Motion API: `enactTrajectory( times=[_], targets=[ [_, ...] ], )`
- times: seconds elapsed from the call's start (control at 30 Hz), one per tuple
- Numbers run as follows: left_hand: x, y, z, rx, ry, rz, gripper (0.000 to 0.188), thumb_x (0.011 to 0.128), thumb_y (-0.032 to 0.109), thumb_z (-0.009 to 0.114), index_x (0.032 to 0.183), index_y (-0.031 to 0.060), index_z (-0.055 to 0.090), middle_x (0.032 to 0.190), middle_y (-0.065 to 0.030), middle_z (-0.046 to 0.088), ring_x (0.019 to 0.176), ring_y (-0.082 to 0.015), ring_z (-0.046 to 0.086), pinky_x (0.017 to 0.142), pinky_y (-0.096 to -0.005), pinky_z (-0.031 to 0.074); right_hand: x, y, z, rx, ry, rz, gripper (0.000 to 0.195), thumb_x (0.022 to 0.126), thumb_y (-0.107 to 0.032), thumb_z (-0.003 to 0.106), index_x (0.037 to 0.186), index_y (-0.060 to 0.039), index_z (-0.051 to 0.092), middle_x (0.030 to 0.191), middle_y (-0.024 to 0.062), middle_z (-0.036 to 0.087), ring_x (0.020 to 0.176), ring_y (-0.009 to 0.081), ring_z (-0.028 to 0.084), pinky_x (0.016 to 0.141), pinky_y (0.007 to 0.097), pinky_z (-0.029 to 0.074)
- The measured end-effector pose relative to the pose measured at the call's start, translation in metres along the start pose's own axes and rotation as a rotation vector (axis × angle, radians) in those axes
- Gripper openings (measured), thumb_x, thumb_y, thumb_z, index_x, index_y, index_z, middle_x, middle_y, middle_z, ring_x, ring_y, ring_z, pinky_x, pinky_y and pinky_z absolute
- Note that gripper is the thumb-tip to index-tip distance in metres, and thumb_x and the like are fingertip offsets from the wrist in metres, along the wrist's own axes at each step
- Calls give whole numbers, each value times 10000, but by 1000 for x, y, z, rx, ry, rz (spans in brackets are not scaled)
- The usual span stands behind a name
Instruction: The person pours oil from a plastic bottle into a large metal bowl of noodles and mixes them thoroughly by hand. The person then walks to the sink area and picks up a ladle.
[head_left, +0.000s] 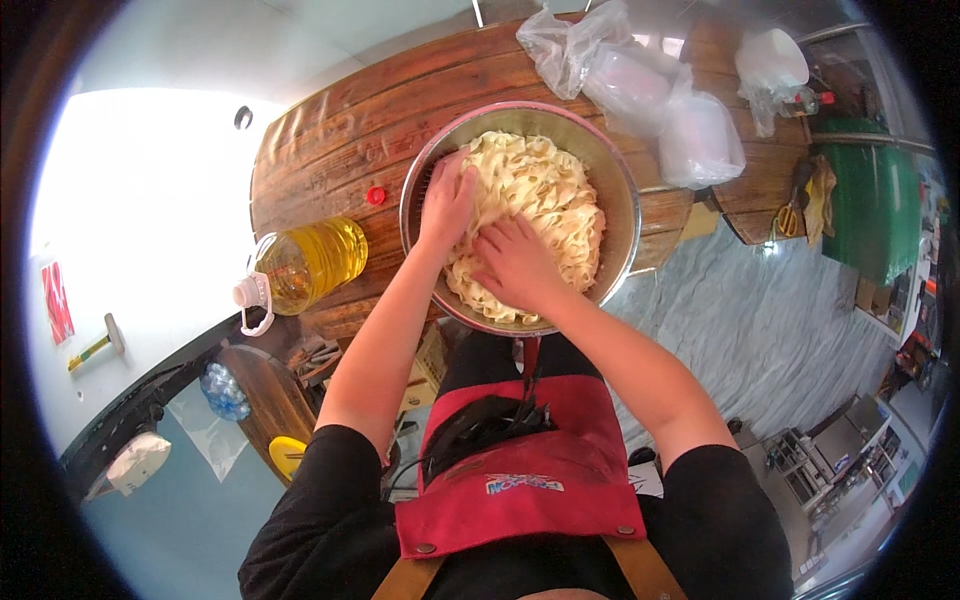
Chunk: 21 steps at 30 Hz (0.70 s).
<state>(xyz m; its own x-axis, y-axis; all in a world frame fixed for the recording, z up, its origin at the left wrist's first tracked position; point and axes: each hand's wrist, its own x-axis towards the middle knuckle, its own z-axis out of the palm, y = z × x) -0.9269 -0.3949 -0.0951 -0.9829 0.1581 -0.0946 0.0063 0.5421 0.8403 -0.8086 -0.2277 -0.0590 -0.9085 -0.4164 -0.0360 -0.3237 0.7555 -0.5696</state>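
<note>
A round metal basin (616, 180) stands at the front edge of the wooden table, heaped with pale, wavy-edged noodle-like pieces (551, 180). Against the basin's left side, my left hand (448, 199) presses into the heap, its fingertips partly hidden. My right hand (517, 262) lies on the near part of the heap with its fingers spread; some fingertips sink among the pieces. Whether either hand grips any of them cannot be made out. To the left, a large bottle of yellow oil (319, 262) with a white handle lies or leans on the table, near a small red cap (375, 196).
Clear plastic bags with white containers (697, 139) sit on the wooden table (352, 97) at the back right. Scissors (787, 217) with yellow handles rest at its right end, by a green bin-like object (870, 195). A wooden stool (262, 382) is at lower left.
</note>
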Motion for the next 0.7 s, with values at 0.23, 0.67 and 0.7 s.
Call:
enactTrajectory(
  times=[0.23, 0.67, 0.7],
  targets=[
    [6, 42, 60, 439, -263, 217, 377, 1092, 357, 648, 1340, 110, 790, 1442, -182, 726, 1309, -434, 670, 1127, -524, 548, -27, 69, -64, 203, 349, 300, 275, 1049, -211, 701, 1265, -43, 728, 1428, 217, 685, 1257, 451, 685, 1073, 504, 566],
    [-82, -1, -13, -11, 135, -211, 571, 1148, 297, 590, 1676, 91, 514, 1665, -294, 493, 1515, -483, 499, 1276, -498, 406, 45, 54, 30, -30, 210, 482, 483, 1138, -395, 579, 1542, -136, 633, 1581, 261, 611, 1489, 454, 572, 1255, 549, 449],
    [-80, -16, -5, -114, 171, -307, 574, 1163, 325, 566, 1684, 90, 506, 1668, -304, 488, 1523, -489, 489, 1285, -498, 395, 38, 34, 19, 0, 207, 387, 443, 1124, -363, 604, 1491, -122, 664, 1552, 250, 635, 1468, 456, 586, 1232, 544, 470]
  ],
)
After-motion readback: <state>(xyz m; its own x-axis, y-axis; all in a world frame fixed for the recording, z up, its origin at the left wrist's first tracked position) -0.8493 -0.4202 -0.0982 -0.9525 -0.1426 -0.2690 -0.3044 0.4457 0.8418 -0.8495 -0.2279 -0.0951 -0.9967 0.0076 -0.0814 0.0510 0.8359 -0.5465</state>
